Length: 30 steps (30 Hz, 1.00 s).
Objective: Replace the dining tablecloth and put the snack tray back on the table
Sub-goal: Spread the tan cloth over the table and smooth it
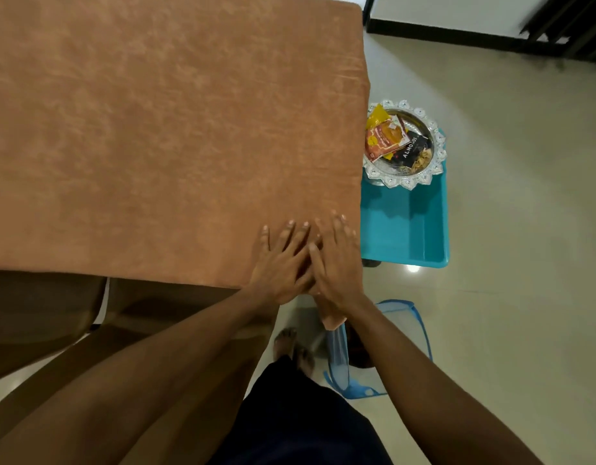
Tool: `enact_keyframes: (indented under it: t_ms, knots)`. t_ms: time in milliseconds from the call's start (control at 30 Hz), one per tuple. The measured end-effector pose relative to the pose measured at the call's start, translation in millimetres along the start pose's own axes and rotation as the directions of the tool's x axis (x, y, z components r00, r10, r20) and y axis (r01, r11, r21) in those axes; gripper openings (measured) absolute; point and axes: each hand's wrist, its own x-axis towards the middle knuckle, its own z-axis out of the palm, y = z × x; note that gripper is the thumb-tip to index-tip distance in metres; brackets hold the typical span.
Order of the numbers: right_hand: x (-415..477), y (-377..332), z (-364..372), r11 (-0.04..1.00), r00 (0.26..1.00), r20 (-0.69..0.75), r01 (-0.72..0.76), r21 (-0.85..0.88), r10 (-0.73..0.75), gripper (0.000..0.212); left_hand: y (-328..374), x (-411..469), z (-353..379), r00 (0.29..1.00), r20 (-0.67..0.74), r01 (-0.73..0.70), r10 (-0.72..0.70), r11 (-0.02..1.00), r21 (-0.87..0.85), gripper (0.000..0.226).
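A brown tablecloth (162, 135) covers the dining table and hangs over its near and right edges. My left hand (283, 263) and my right hand (335, 260) lie flat side by side on the cloth at the table's near right corner, fingers straight and pressing down. The right hand partly overlaps the left. A silver snack tray (434, 162) with a scalloped rim holds several snack packets (390, 135). It rests on the far end of a blue plastic stool (407, 229) just right of the table.
A blue mesh laundry basket (403, 317) stands on the tiled floor below my right arm, with something dark inside. A brown chair (38, 310) sits at the table's near left. My foot (289, 344) is on the floor by the basket.
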Motion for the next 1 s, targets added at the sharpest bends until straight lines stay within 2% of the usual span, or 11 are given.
enact_keyframes:
  t_ms: [67, 133, 233, 367, 467, 533, 667, 833, 1000]
  knots:
    - [26.6, -20.9, 8.9, 0.999, 0.997, 0.059, 0.047, 0.012, -0.048, 0.054, -6.8, -5.7, -6.0, 0.997, -0.061, 0.043, -0.049, 0.994, -0.098, 0.068]
    - [37.1, -23.7, 16.5, 0.999, 0.991, 0.124, 0.050, 0.002, -0.049, 0.059, -22.6, -15.4, -12.6, 0.975, -0.146, 0.145, -0.169, 0.976, -0.163, 0.062]
    - [23.4, -1.4, 17.2, 0.982, 0.989, 0.142, 0.058, -0.178, -0.032, 0.061, -58.0, -32.3, -22.2, 0.905, -0.212, 0.325, -0.370, 0.920, -0.216, 0.060]
    - [6.8, 18.4, 5.7, 0.976, 0.993, 0.107, -0.029, -0.217, 0.053, 0.062, -103.0, -48.0, -23.8, 0.828, -0.124, 0.518, -0.546, 0.832, -0.200, 0.068]
    - [4.6, 14.0, 3.6, 0.973, 0.986, 0.131, -0.075, -0.217, 0.106, 0.061, -113.0, -56.8, -15.8, 0.815, -0.080, 0.562, -0.573, 0.817, -0.126, 0.072]
    - [7.0, 7.5, 0.6, 0.968, 0.987, 0.100, -0.099, -0.229, 0.125, 0.059, -109.5, -52.3, -12.8, 0.833, -0.079, 0.538, -0.548, 0.835, -0.116, 0.072]
    - [40.6, -33.6, 7.3, 0.972, 0.981, 0.172, 0.126, -0.198, -0.092, 0.052, -112.6, -52.1, -12.8, 0.786, -0.145, 0.576, -0.601, 0.797, -0.183, 0.068]
    - [99.7, -71.4, 18.7, 0.938, 0.933, 0.258, 0.301, -0.173, -0.252, 0.051, -122.2, -35.0, -24.9, 0.730, -0.305, 0.567, -0.612, 0.791, -0.230, 0.051]
    - [176.0, -72.2, 21.0, 0.930, 0.917, 0.297, 0.326, -0.169, -0.267, 0.050, -142.2, 6.1, -38.8, 0.712, -0.323, 0.592, -0.624, 0.780, -0.202, 0.052]
